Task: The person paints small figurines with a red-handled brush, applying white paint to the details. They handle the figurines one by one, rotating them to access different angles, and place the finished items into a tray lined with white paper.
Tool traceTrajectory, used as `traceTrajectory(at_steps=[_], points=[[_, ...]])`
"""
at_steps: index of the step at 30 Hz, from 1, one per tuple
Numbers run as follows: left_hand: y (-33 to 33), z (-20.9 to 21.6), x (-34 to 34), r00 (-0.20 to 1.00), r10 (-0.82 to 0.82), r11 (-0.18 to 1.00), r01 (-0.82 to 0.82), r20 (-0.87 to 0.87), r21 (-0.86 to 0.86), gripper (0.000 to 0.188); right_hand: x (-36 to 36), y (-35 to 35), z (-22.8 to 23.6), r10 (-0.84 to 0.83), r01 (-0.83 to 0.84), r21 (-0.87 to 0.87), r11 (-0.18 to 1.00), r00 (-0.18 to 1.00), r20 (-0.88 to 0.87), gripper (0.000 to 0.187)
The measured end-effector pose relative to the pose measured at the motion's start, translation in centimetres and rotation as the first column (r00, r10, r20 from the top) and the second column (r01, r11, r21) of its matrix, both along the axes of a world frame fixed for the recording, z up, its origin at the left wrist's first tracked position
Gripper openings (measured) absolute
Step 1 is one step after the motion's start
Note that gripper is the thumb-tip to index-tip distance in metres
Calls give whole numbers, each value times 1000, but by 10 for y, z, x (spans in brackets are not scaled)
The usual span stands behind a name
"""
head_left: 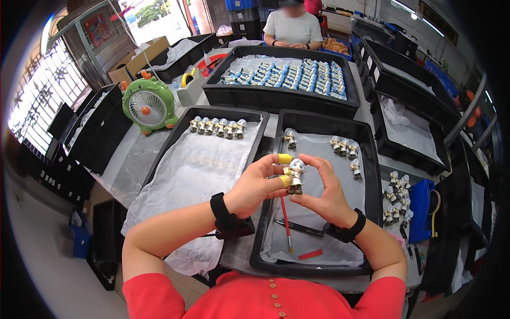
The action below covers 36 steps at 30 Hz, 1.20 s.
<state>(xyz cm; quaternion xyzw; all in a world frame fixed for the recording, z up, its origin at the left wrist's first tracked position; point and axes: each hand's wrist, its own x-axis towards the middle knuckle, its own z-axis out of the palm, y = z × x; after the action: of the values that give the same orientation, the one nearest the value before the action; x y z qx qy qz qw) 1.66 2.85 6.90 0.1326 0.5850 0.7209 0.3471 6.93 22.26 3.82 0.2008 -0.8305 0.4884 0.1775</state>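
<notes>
A small white-haired figurine (296, 176) with a pale outfit and brown boots is held upright between my two hands, above the right black tray (257, 250). My left hand (260, 183), with yellow covers on thumb and forefinger, pinches it from the left. My right hand (326, 194) curves round its right side, thumb near the boots and forefinger near the head. Beneath them in the tray lie a red-handled brush (287, 223), a black pen-like tool (299, 227) and a red strip (310, 254). Similar figurines (344, 147) stand toward the tray's far side.
A paper-lined black tray (180, 181) on the left holds a row of figurines (218, 127). Farther back, a large tray (276, 103) carries many blue-and-white pieces. A green fan (150, 103) stands left; more figurines (396, 196) and a blue bin (422, 210) are right. Across the table sits a person (293, 26).
</notes>
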Motion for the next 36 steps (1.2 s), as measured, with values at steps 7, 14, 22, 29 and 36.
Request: traceTrajectory(at_steps=[7,14,22,29,36], points=[[1,7,0,992,-22,1000,22,-123,6,49,1,1,3,19,-15,-67,998,998,60,70],[6,1,-5,978,-13,999,2,-207,-53,48,0,-2,3,-4,5,22,1000,1000,-6,70],[-21,-15,-97,939,218,960,-256,-267,-117,47,-6,6,-1,-126,130,100,986,991,-44,60],[-53,-46,-192,804,351,812,-517,-479,-273,45,-13,3,-3,-145,145,82,986,989,0,53],[-8,-88,-205,622,39,517,-682,-782,-517,40,-14,7,-2,-190,184,95,978,980,55,52]])
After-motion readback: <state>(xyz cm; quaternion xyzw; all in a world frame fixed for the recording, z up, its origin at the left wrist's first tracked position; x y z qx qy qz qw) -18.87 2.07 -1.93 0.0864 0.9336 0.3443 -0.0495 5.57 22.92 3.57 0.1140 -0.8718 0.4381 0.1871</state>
